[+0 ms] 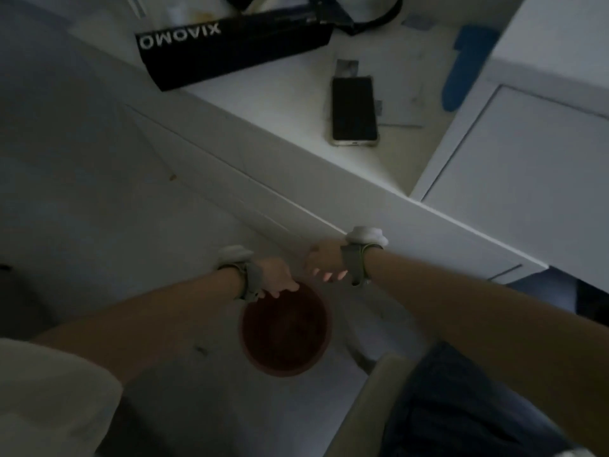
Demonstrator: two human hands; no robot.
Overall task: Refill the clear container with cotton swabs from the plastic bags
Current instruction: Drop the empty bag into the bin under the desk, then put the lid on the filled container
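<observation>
- White sleeve [49, 397] at the lower left edge; the bare left forearm runs from it up toward the middle.
- Black box [230, 47] with white lettering lies on the white worktop [280, 103] at the top, a black strap looped just behind it.
- Left hand [280, 278], a grey band with a white block on its wrist, hangs over the far rim of the bin – the grip is slack, fingers straight and pointing down, nothing in it.
- Round reddish bin [286, 371] stands on the pale floor below the worktop's front edge, between the 2 forearms.
- Right hand [324, 262], banded the same way, hangs just beside the left one, apart from it – the grip is loose, fingers lightly curled, nothing seen in it.
- Dark phone [354, 110] lies flat on the worktop, screen up.
- Blue flat item [464, 67] lies further right.
- The container, bags and swabs: I cannot tell where they are from this dim, blurred view.
</observation>
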